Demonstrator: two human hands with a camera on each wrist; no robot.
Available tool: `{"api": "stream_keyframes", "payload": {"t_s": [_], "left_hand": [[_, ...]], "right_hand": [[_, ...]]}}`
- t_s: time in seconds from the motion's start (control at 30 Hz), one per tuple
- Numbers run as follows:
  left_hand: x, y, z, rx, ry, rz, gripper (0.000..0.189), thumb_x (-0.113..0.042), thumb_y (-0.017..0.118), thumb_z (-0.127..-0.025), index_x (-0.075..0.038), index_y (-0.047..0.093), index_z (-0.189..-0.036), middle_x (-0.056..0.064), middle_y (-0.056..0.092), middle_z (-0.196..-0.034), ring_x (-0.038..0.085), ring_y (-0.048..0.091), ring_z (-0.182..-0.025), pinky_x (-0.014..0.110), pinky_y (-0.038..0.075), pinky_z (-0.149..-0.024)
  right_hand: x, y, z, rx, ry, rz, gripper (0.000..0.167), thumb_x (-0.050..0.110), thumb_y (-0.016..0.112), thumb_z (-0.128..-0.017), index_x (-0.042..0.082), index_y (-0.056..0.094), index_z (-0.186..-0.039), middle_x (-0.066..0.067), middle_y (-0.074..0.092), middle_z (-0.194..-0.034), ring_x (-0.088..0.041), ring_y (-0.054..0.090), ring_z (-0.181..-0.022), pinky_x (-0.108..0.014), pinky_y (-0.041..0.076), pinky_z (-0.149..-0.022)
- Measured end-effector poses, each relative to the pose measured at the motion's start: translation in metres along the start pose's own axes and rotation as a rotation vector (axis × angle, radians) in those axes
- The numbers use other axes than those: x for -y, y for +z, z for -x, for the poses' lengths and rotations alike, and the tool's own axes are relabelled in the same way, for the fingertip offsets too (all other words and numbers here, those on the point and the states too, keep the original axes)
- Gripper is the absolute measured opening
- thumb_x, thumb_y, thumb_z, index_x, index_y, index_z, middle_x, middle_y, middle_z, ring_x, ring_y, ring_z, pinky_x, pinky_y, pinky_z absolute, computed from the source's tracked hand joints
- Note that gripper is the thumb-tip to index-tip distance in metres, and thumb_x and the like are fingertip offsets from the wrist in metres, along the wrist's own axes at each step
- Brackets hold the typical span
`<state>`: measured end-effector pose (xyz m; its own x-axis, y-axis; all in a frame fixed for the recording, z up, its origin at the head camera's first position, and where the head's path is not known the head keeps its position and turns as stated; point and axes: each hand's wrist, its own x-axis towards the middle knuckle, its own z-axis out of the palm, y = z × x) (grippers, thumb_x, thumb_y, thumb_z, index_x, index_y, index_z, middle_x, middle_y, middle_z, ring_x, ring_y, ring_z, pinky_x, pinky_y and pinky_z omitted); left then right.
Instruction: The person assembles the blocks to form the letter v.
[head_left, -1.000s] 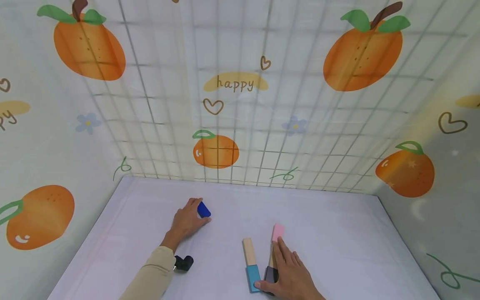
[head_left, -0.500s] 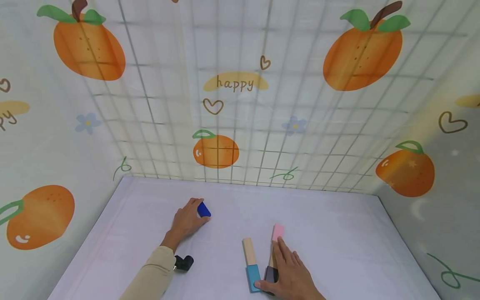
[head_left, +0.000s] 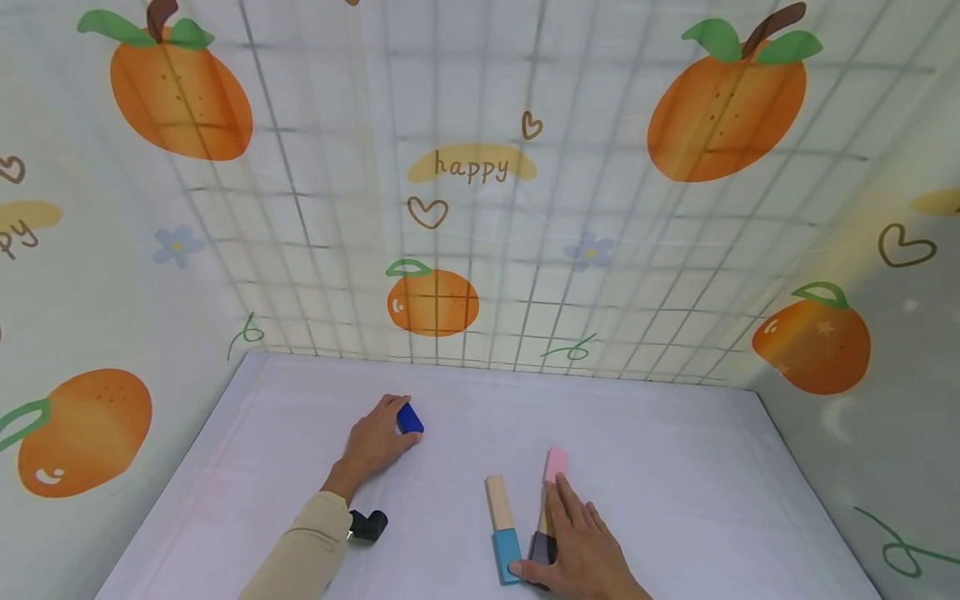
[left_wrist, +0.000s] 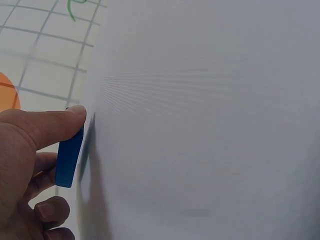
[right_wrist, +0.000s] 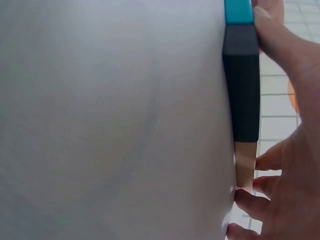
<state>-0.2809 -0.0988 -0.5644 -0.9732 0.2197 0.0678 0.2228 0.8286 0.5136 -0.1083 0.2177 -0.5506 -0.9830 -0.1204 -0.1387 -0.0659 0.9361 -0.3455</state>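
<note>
My left hand pinches a blue wooden block between thumb and fingers at the back left of the table. In the left wrist view, the thumb lies along one edge of the blue block, with fingertips behind it. My right hand lies with extended fingers over blocks near the front. Its thumb touches the teal block, and its fingertips reach the pink block. A plain wood block sits end to end with the teal one. A dark grey block and another plain block are partly covered by this hand.
The white table is enclosed by cloth walls printed with oranges and grid lines. A black device sticks out from the left wrist, beside the beige sleeve.
</note>
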Motion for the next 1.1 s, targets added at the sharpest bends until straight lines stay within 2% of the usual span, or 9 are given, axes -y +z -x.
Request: {"api": "stream_keyframes", "payload": {"t_s": [0.33,0.9,1.1], "left_hand": [[-0.010,-0.005,0.000,0.004,0.011,0.032,0.068,-0.035,0.077,-0.090,-0.014,0.050,-0.149,0.008,0.050,-0.148,0.032,0.055,-0.128,0.057,0.044,-0.103],[-0.033,-0.014,0.000,0.021,0.068,0.009,0.070,-0.036,0.079,-0.088,-0.013,0.052,-0.148,0.011,0.052,-0.145,0.031,0.055,-0.128,0.062,0.044,-0.101],[-0.040,-0.012,-0.001,0.014,0.098,-0.018,0.070,-0.038,0.079,-0.088,-0.014,0.052,-0.148,0.009,0.052,-0.146,0.030,0.056,-0.127,0.060,0.046,-0.098]], "right_hand": [[0.000,-0.002,0.000,0.002,0.004,0.001,0.136,0.091,0.063,-0.064,-0.002,0.029,-0.156,-0.024,0.022,-0.163,-0.044,0.034,-0.144,-0.064,0.024,-0.114],[0.001,-0.001,0.000,0.004,0.003,0.008,0.137,0.093,0.061,-0.063,-0.003,0.029,-0.156,-0.025,0.023,-0.163,-0.043,0.034,-0.144,-0.064,0.025,-0.114],[0.001,0.000,-0.001,0.011,0.015,0.022,0.138,0.094,0.060,-0.062,-0.002,0.030,-0.156,-0.025,0.023,-0.163,-0.043,0.034,-0.143,-0.064,0.026,-0.114]]}}
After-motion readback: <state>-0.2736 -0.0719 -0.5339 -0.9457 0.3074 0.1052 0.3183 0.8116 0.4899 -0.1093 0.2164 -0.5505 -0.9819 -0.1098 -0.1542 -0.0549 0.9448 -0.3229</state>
